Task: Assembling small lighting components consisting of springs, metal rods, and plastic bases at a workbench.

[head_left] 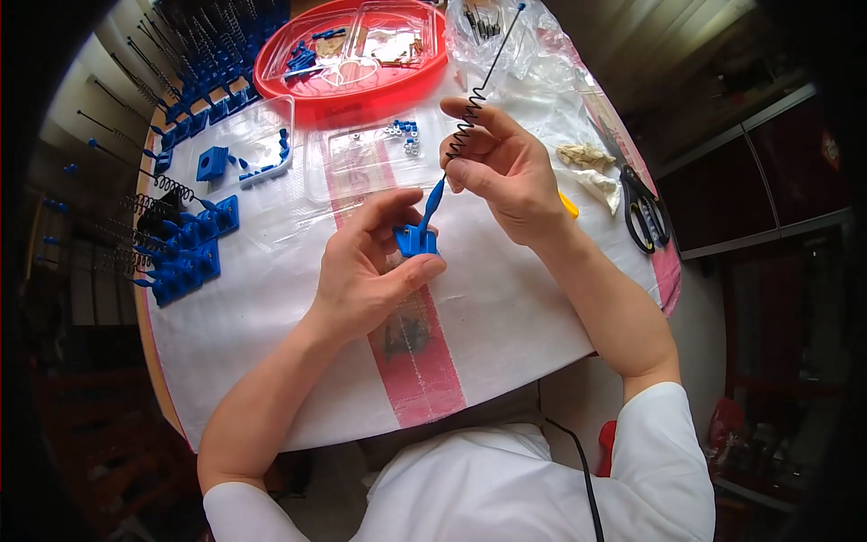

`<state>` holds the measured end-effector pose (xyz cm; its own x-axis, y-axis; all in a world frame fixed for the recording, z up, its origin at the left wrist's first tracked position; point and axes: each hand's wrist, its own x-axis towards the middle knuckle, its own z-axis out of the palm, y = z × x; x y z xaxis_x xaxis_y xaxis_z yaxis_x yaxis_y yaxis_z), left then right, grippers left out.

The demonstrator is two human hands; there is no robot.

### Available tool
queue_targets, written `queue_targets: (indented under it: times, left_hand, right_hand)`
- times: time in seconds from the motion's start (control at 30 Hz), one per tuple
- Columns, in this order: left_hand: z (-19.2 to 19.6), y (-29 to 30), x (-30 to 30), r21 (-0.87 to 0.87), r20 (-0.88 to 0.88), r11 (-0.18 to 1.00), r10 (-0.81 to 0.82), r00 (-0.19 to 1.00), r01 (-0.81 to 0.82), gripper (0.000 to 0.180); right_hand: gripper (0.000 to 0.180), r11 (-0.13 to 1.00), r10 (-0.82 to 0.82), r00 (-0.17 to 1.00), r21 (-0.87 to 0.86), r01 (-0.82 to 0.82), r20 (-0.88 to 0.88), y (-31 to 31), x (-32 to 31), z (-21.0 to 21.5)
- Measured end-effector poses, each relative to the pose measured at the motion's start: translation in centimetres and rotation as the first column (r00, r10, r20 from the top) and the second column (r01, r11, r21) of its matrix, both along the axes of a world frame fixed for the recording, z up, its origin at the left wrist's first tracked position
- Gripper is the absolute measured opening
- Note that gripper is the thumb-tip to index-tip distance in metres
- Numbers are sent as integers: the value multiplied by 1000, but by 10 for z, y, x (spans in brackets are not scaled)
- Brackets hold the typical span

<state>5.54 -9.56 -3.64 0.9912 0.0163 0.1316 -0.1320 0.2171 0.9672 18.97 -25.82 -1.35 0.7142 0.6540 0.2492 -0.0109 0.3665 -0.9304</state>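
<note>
While the left hand (359, 264) grips a blue base (416, 241), the right hand (511, 181) pinches a black spring (470, 114) | long axis slants from left hand away to right

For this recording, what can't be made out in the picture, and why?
Head view throughout:
Blue base: underside, hidden by the left hand.
Black spring: lower end, partly covered by the right hand.
Blue stands, upper left: partly cut off by the top edge.
Blue and white pieces: too small for exact shapes.
</note>
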Motion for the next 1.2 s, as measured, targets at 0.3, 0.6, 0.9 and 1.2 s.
queue_targets:
  times: [0.3, 0.6, 0.9, 1.2]
  left_hand:
    - [-4, 14, 3, -238, -182, 962, -178, 967, 132, 38]
    - [5, 11, 3, -258, -259, 953, -223, 940, 155, 27]
    - [2, 14, 5, -305, -270, 942, -230, 935, 144, 21]
    - [-1, 17, 7, -315, -207, 938, -218, 954, 146, 21]
  right_hand:
    - [57, 994, 102, 989, -38, -107, -107, 0, 3, -2]
    - [56, 993, 110, 985, -34, -115, -131, 5, -8, -4]
    - [52, 993, 98, 990, -55, -104, -97, 6, -11, -5]
    - [33, 977, 107, 994, -183, -108, -14, 7, -14, -8]
